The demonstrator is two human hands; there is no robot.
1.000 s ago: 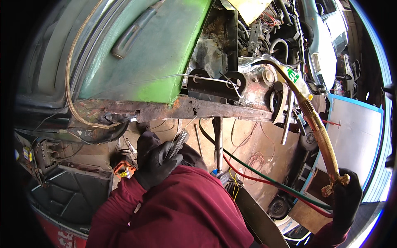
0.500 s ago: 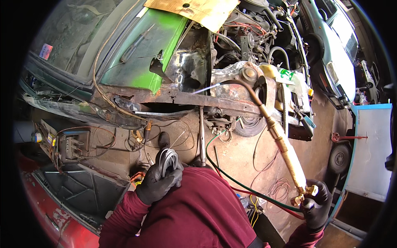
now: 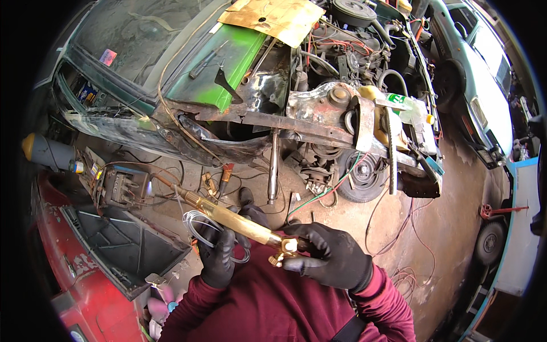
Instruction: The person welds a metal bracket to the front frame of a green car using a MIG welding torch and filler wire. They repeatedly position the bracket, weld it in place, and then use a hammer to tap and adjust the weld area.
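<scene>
My gloved right hand (image 3: pixel 339 256) is closed round the valve end of a brass gas welding torch (image 3: pixel 242 222). The torch lies across the front of my body, its bent tip toward the left, with a pale glow at the end. A coil of thin grey wire (image 3: pixel 195 226) is in my gloved left hand (image 3: pixel 219 262), just below the torch's body. Whether those left fingers also touch the torch, I cannot tell. Ahead stands a car body with a green-painted panel (image 3: pixel 238 68) and a bare, rusty inner wing rail (image 3: pixel 302 126).
A grey welding machine (image 3: pixel 119 185) and a gas cylinder (image 3: pixel 51 153) stand at left, above a red car panel (image 3: pixel 94 285). A metal post (image 3: pixel 274 171) stands under the rail. Hoses (image 3: pixel 407 228) trail over the floor. A screwdriver (image 3: pixel 202 65) lies on the green panel.
My right hand has brought the torch from the far right to in front of my body, its tip swinging from the car's rail to the left. The wire coil stays in my left hand.
</scene>
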